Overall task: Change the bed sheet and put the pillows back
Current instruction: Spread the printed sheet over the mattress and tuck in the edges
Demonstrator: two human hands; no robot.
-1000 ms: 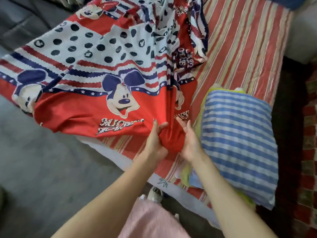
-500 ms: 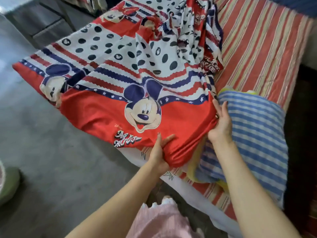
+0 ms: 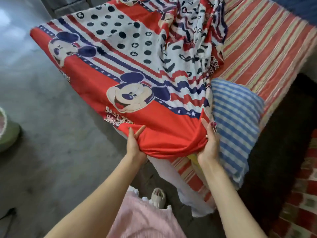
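A red, white and blue cartoon-mouse bed sheet point(image 3: 130, 69) lies spread over the left half of the mattress point(image 3: 267, 45), which has red and cream stripes. The sheet is bunched in the middle of the bed further back. My left hand point(image 3: 134, 143) grips the sheet's red near edge at the bed's corner. My right hand point(image 3: 210, 143) holds the same edge further right, fingers tucked under the cloth beside a blue-and-white striped pillow point(image 3: 235, 121). The pillow lies on the mattress at the near right, over something yellow.
Grey concrete floor point(image 3: 42, 134) spreads to the left of the bed. A green round object point(image 3: 6, 133) sits at the left edge. A red patterned rug point(image 3: 301, 200) lies at the right. My pink skirt and a white shoe point(image 3: 158, 197) show below.
My hands have drawn apart along the sheet's near edge, spreading it wider. The right hand slid down from the pillow's upper edge toward the bed's near edge.
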